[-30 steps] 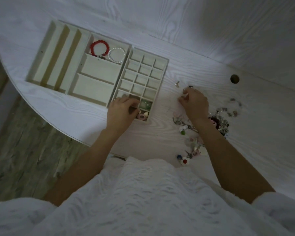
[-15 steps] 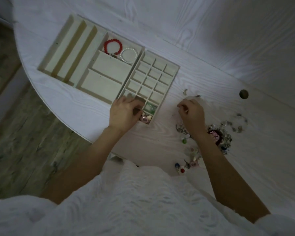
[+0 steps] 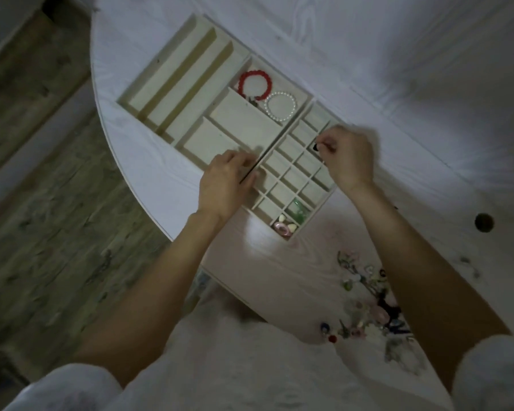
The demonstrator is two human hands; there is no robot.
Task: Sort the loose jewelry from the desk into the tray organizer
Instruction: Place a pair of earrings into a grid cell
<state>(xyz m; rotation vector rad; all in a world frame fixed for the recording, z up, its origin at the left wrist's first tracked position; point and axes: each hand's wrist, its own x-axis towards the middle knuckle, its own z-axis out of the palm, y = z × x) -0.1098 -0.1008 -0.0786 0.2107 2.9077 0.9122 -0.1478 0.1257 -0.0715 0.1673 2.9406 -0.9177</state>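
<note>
A small dark piece (image 3: 315, 147), too blurred to name, sits pinched at the fingertips of your right hand (image 3: 346, 157), over a far cell of the gridded section of the tray organizer (image 3: 324, 200); whether it already touches the cell floor cannot be told. The step in hand appears to be a placement: your next move calls for lowering the piece inside that one cell's walls and letting go cleanly, so it does not hop into a neighbouring cell. Your left hand (image 3: 224, 183) rests on the tray where the gridded section meets the wide compartments, fingers bent over the edge, seemingly steadying it; motion blur hides whether they grip the wall or only press. Already sorted are a red bracelet (image 3: 255, 85) and a pearl bracelet (image 3: 280, 107), together in one far compartment, a green piece (image 3: 298, 209) in a near cell, and pink and pale pieces (image 3: 286, 228) in the nearest cell. The loose jewelry (image 3: 365, 304) lies heaped on the desk (image 3: 428, 114) near you to the right, well apart from the tray, partly covered by your right forearm, dim and tangled, so single items cannot be counted. Much sorting appears to remain.
</note>
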